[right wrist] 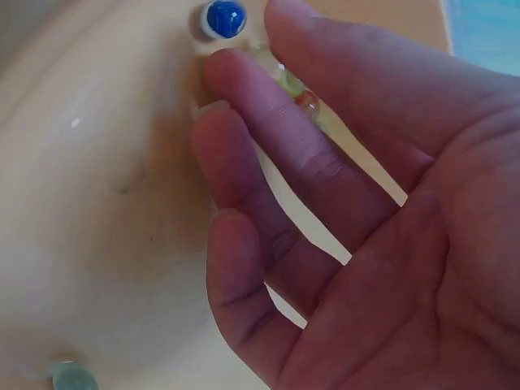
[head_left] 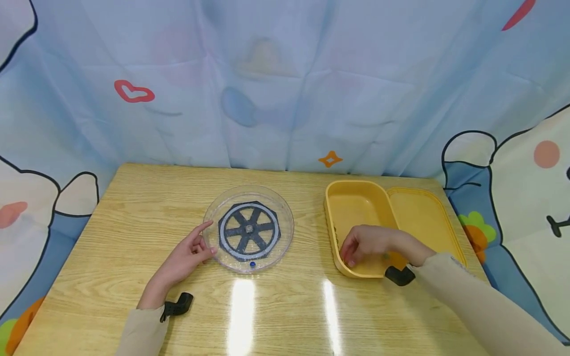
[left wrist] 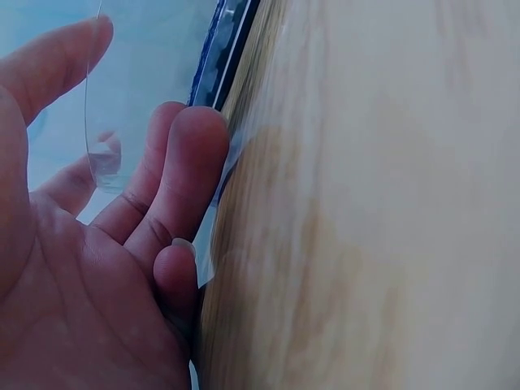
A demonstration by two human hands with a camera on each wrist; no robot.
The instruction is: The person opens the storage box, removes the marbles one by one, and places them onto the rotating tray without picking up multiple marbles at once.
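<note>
A clear round dish [head_left: 287, 242] lies on the table, with a dark six-spoked wheel pattern [head_left: 242, 230] showing in it. Inside its near edge is a blue marble [head_left: 252, 264]. My left hand [head_left: 184, 257] touches the dish's left rim, thumb and forefinger spread. The right hand [head_left: 371, 242] reaches down into a yellow box [head_left: 352, 184], fingers loosely bent. In the right wrist view, a blue marble with white swirls [right wrist: 225, 19] lies just beyond the thumb and forefinger tips, not visibly pinched. Other marbles [right wrist: 307, 103] show partly behind the fingers.
A yellow lid [head_left: 420, 212] lies to the right of the box. A pale green marble [right wrist: 73, 376] sits elsewhere in the box. The wooden table [head_left: 147, 207] ends at a printed blue curtain [head_left: 276, 123] behind it.
</note>
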